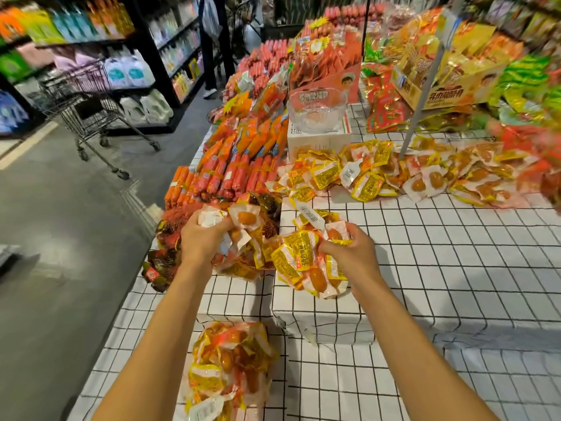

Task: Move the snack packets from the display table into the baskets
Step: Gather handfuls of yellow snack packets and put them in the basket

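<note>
My left hand grips a bunch of small yellow and clear snack packets above the lower left part of the display table. My right hand grips another bunch of the same packets over the raised white block. A big loose heap of packets lies further back on the checked cloth. More of these packets are piled between my forearms, near the front; whatever holds them is hidden. No basket shows plainly.
Stacks of red and orange sausage packs fill the table's left side. A glass bowl stands on a white box behind the heap. A grey pole rises from the table. A shopping trolley stands in the aisle on the left.
</note>
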